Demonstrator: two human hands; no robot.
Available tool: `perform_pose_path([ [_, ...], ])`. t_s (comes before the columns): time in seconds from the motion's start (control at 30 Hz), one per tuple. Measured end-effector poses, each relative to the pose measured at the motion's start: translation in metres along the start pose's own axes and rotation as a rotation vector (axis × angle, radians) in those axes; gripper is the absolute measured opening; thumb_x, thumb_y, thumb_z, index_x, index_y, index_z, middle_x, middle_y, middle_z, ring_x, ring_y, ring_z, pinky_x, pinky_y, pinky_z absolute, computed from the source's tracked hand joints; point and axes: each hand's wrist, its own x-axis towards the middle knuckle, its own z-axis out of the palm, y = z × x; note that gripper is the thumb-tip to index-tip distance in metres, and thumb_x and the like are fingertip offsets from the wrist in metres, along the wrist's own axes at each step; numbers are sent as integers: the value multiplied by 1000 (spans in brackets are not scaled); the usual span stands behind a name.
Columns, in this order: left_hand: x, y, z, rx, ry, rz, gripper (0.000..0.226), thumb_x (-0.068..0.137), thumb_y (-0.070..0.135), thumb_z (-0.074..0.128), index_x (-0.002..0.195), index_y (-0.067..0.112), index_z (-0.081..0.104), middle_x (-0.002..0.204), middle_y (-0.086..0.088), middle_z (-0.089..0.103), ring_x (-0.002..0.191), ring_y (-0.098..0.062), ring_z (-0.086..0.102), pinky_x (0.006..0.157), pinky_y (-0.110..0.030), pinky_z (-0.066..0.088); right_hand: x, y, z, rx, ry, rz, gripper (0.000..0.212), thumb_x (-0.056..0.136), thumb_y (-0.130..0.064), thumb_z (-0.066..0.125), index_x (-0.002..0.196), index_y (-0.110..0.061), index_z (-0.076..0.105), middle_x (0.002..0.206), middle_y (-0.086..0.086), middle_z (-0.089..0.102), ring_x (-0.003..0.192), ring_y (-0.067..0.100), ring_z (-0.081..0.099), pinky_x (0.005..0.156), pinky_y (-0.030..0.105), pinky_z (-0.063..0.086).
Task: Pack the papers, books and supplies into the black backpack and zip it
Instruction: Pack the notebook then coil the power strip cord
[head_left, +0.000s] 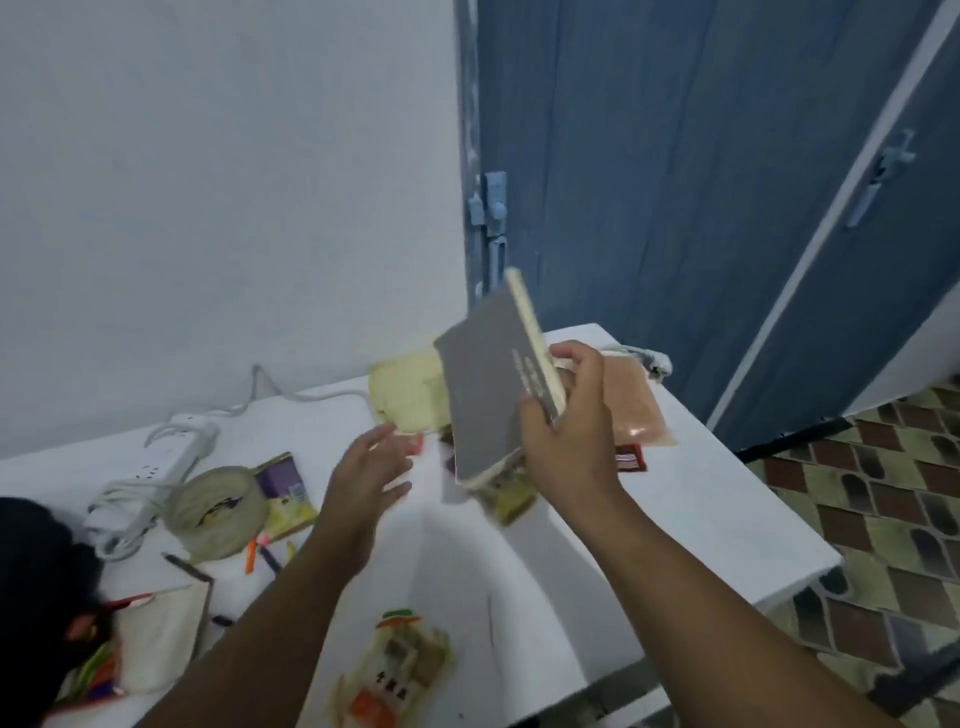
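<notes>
My right hand (566, 421) grips a grey-covered book (488, 395) by its page edge and holds it tilted above the white table (701, 509). To the book's left my left hand (371, 467) hovers with straight fingers, holding nothing. The black backpack (36, 582) lies at the table's left edge, only partly in view. In front of it rest a white paper pad (161, 634), several pens (262, 556) and a colourful printed packet (395, 670). A yellow-and-purple booklet (288, 493) lies further back.
A roll of tape (218, 512) and a white power strip (171, 457) with cable sit at the left back. A pale yellow bag (408, 392) and an orange packet (634, 405) lie at the far side. Blue doors (675, 182) stand behind; patterned floor (883, 493) lies right.
</notes>
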Motion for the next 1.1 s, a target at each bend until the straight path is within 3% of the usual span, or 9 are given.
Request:
perform_pose_path([
  [0.07, -7, 24, -25, -204, 62, -43, 34, 96, 35, 62, 128, 25, 56, 125, -7, 68, 112, -30, 66, 97, -48, 52, -12, -15, 23, 153, -170, 36, 51, 91, -7, 64, 122, -39, 40, 99, -24, 63, 87, -5, 65, 66, 29, 60],
  [0.2, -39, 65, -97, -449, 145, -148, 37, 102, 32, 46, 128, 9, 60, 112, -12, 74, 85, -27, 75, 62, -37, 58, -37, -28, 90, 371, -405, 192, 54, 87, -3, 69, 123, -34, 45, 103, -1, 68, 76, 7, 69, 67, 31, 58],
  [0.4, -101, 83, -237, -517, 297, -73, 38, 101, 31, 41, 125, 15, 65, 117, -8, 73, 95, -28, 71, 74, -41, 54, -87, -36, 206, 687, -585, 590, 45, 91, -11, 69, 133, -20, 55, 120, 11, 71, 108, 31, 70, 76, 35, 59],
  [0.53, -127, 87, -306, -440, 346, -25, 44, 105, 40, 38, 127, 14, 65, 120, -9, 72, 99, -27, 70, 83, -42, 53, -135, -50, 262, 706, -870, 713, 29, 99, -7, 55, 121, -27, 59, 117, 6, 74, 98, 25, 73, 79, 52, 57],
  [0.7, -146, 67, -377, 261, 374, 1, 47, 86, 64, 57, 118, 30, 65, 119, 5, 71, 115, -19, 65, 96, -35, 50, -146, -63, 311, 640, -586, 626, 33, 93, 6, 57, 110, -21, 62, 115, 11, 73, 89, 20, 74, 76, 42, 60],
  [0.83, -147, 47, -402, 1145, 287, -104, 110, 55, 75, 73, 147, 33, 29, 143, 11, 36, 135, -14, 32, 113, -42, 36, -143, -70, 328, 656, -388, 644, 34, 95, 4, 57, 117, -21, 58, 117, 8, 71, 97, 24, 72, 73, 41, 58],
  [0.9, -144, 41, -405, 1259, 339, 29, 92, 64, 58, 79, 140, 26, 39, 130, 9, 44, 130, -19, 38, 107, -40, 42, -141, -75, 330, 638, -336, 657, 35, 96, 2, 56, 122, -21, 55, 114, 3, 71, 99, 24, 70, 71, 41, 58],
  [1.0, -140, 50, -417, 1175, 420, 174, 34, 74, -1, 62, 98, 23, 57, 86, 9, 55, 89, -22, 60, 71, -34, 52, -137, -79, 330, 641, -312, 657, 38, 96, 1, 56, 125, -23, 57, 114, 0, 72, 102, 25, 70, 73, 44, 59],
  [1.1, -139, 60, -411, 1168, 470, 393, 24, 79, 4, 61, 93, 24, 62, 84, 10, 62, 84, -16, 55, 72, -27, 47, -131, -82, 331, 638, -260, 648, 40, 95, 3, 55, 126, -23, 57, 118, 1, 71, 107, 27, 69, 83, 49, 59],
])
